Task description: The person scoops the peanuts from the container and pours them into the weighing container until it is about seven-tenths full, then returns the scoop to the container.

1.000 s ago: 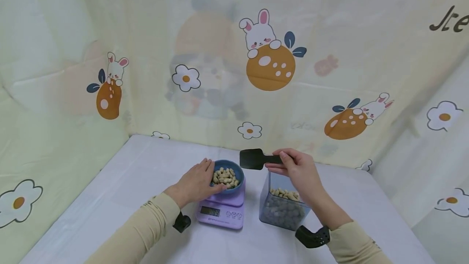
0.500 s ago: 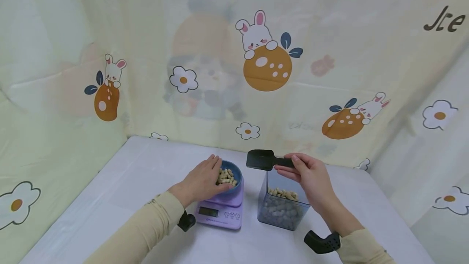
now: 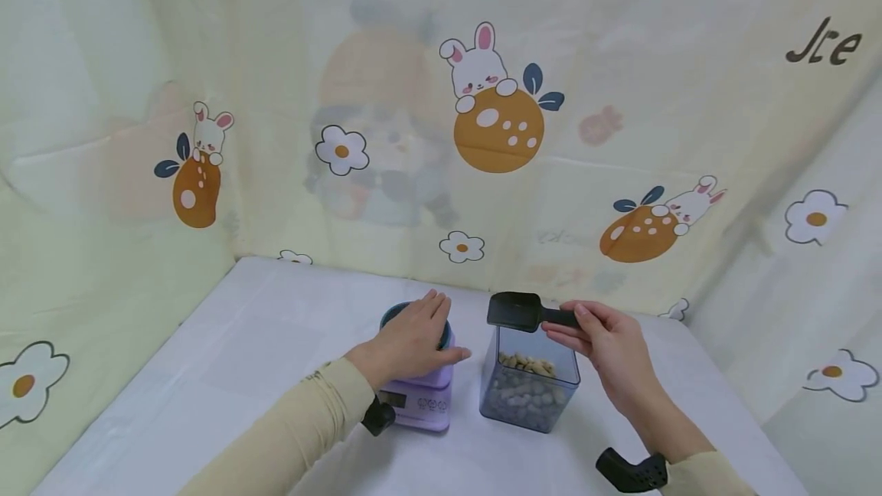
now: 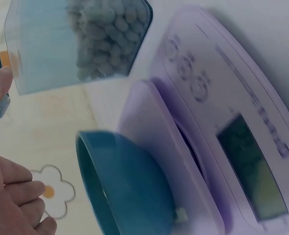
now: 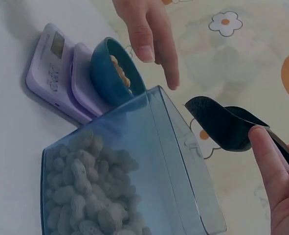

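Note:
My right hand (image 3: pixel 616 354) pinches the handle of a black scoop (image 3: pixel 515 311) above a clear bluish square container (image 3: pixel 561 398). No peanuts show on the scoop. Peanuts (image 5: pixel 93 191) in their shells fill the lower part of that container. To the left, my left hand (image 3: pixel 409 339) has its fingers stretched out over a blue bowl (image 4: pixel 134 181), and the right wrist view shows it apart from the rim. A few peanuts (image 5: pixel 121 73) can be seen inside the bowl, which stands on a purple kitchen scale (image 3: pixel 422 406). In the head view the hand covers most of the bowl.
A white cloth covers the table (image 3: pixel 276 327). Behind it hangs a pale curtain (image 3: pixel 386 197) printed with rabbits, fruit and flowers. Black wrist cameras (image 3: pixel 630 471) sit below both hands.
My left hand has slid rightward across the bowl, hiding the peanuts there. My right hand has moved right and slightly down with the scoop. The bowl, scale and container stay put.

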The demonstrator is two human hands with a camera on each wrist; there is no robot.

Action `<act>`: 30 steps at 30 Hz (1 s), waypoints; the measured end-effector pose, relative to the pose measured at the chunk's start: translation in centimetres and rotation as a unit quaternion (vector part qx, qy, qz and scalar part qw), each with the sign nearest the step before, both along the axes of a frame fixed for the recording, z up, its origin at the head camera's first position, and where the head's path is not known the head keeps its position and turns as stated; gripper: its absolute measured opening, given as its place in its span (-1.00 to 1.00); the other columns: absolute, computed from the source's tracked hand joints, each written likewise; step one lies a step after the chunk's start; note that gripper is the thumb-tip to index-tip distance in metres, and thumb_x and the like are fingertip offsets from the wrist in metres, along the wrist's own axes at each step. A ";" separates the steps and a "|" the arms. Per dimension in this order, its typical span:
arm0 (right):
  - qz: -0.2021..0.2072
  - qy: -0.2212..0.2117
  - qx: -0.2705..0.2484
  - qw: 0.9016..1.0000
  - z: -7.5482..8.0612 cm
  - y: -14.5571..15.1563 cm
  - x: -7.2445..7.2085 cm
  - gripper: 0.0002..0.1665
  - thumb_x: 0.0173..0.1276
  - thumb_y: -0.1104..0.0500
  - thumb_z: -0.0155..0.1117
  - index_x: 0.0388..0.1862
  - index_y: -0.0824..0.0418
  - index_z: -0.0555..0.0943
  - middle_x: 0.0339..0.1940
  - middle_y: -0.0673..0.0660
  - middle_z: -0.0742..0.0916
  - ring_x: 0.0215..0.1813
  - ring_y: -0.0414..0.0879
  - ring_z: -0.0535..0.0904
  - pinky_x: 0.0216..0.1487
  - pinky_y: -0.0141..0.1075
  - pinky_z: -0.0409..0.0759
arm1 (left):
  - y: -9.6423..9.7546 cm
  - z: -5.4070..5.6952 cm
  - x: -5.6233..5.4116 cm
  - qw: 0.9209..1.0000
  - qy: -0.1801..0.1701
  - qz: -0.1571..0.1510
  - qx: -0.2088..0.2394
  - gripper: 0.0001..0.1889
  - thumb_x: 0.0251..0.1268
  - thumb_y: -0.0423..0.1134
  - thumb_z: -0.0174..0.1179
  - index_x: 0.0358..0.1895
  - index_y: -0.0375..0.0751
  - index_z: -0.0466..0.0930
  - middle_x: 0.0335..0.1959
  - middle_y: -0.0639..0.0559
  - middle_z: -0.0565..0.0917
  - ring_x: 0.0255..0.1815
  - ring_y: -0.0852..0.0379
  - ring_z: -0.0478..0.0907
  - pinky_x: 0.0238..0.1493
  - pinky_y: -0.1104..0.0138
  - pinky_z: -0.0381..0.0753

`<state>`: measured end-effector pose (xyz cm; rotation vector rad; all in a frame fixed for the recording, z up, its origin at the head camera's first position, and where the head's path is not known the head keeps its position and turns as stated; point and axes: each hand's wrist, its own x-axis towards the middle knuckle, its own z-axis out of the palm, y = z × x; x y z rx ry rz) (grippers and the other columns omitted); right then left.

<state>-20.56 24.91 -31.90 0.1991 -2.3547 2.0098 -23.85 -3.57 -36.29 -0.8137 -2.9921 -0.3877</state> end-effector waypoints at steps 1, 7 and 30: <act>-0.001 0.000 -0.001 1.000 -0.1 0.2 0.0 -0.46 0.62 0.06 -0.07 0.31 0.49 0.36 0.06 0.04 0.62 -0.03 -0.14 0.77 0.05 -0.32 0.67 | 0.3 0.1 0.1 1.000 0.000 -0.002 0.000 -0.04 0.41 0.36 -0.07 0.56 -0.37 0.02 0.60 -0.22 0.10 0.64 -0.10 -0.03 0.60 0.13 0.07; -0.001 0.005 -0.011 1.000 -0.5 1.5 0.3 -0.52 0.62 0.08 -0.05 0.22 0.47 0.43 -0.01 -0.02 0.71 -0.08 -0.13 0.79 0.01 -0.32 0.69 | 2.1 0.0 0.3 1.000 -0.003 -0.017 0.000 -0.10 0.46 0.33 -0.13 0.57 -0.32 0.00 0.60 -0.18 0.09 0.65 -0.06 -0.04 0.60 0.14 0.08; 0.015 -0.023 0.159 0.987 -1.5 2.1 0.2 -0.58 0.62 0.18 -0.04 0.17 0.52 0.47 0.01 0.37 0.69 -0.16 -0.04 0.80 -0.10 -0.29 0.74 | 4.9 0.0 1.0 0.997 0.024 -0.072 -0.019 -0.25 0.58 0.22 -0.26 0.57 -0.25 0.04 0.60 -0.11 0.13 0.64 0.00 0.00 0.60 0.19 0.10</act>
